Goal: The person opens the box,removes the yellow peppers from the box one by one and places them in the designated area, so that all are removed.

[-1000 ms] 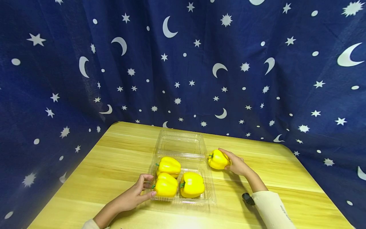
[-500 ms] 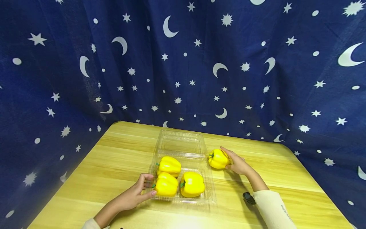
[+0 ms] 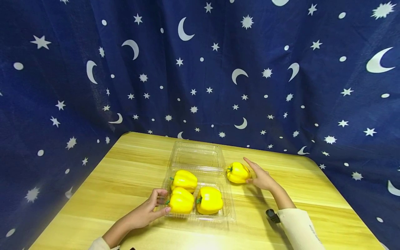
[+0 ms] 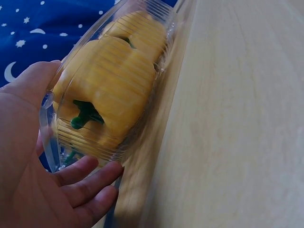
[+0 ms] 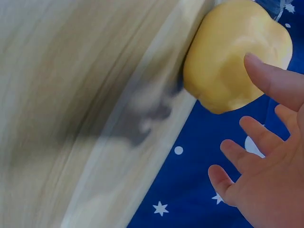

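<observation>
Three yellow bell peppers with green stems, such as the front left pepper (image 3: 181,200), lie in a clear plastic clamshell container (image 3: 227,205). My left hand (image 3: 146,212) holds the container by its front left corner, thumb at the rim and fingers along the side; the left wrist view shows the ridged wall close by the fingers (image 4: 90,187). A further yellow bell pepper (image 3: 238,173) rests on the table just right of the container. Beside it, my right hand (image 3: 261,178) is spread, the thumb (image 5: 268,76) overlapping the pepper in the right wrist view.
The container's hinged lid (image 3: 197,155) lies folded back towards the far table edge. Behind the wooden table (image 3: 125,173) hangs a dark blue curtain (image 3: 212,76) with moons and stars. A small black device (image 3: 273,216) sits at the right wrist.
My right hand has loosened from the lone bell pepper: its fingers have straightened and drawn away from it. The left hand and the container have stayed where they were.
</observation>
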`<state>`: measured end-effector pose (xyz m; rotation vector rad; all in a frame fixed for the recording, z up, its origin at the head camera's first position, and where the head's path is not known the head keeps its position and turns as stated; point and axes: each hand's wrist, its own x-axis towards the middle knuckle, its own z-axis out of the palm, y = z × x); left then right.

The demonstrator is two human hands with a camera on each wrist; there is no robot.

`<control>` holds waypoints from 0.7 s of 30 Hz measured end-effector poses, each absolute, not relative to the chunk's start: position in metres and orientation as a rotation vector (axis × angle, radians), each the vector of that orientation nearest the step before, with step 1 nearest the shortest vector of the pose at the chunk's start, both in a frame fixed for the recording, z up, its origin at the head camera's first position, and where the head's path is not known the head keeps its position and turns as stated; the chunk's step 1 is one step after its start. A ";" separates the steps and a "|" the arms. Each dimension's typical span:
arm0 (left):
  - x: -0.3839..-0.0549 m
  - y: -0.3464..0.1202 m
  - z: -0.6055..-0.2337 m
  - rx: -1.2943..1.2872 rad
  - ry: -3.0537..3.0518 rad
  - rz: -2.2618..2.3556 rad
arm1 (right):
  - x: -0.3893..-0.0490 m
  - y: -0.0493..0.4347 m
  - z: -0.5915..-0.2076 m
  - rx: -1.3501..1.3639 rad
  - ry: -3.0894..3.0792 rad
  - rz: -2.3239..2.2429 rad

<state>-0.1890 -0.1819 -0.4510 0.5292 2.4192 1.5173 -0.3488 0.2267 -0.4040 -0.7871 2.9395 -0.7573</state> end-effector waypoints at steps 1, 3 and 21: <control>-0.189 -0.182 -0.452 0.530 2.420 1.516 | -0.348 0.227 -0.403 -0.785 2.938 -0.764; -0.189 -0.182 -0.453 0.532 2.426 1.511 | -0.345 0.225 -0.402 -0.794 2.943 -0.763; -0.190 -0.183 -0.456 0.532 2.447 1.494 | -0.316 0.190 -0.378 -0.976 2.945 -0.769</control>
